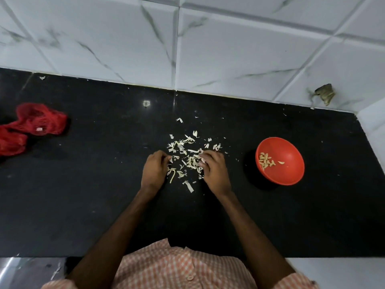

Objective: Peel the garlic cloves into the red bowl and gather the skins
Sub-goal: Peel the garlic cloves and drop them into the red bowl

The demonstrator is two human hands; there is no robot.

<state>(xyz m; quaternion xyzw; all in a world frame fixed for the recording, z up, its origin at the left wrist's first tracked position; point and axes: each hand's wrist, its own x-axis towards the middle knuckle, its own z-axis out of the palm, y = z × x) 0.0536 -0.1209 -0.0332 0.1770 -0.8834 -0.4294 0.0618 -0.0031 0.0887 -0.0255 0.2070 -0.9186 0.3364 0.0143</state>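
Your right hand [214, 172] clutches pale, papery garlic skins [192, 151] on the black table [93, 184]. Your left hand [155, 170] curls beside them, hold unclear.

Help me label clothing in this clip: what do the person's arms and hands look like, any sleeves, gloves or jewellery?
Both the left hand and right hand are bare: no gloves, and no ring, watch or bracelet shows. The forearms are uncovered. Short sleeves of an orange-and-white checked shirt with a pale button start above the elbows.

Black counter [83, 195] — garlic skins [187, 147], red bowl [291, 172], red mesh bag [37, 122]
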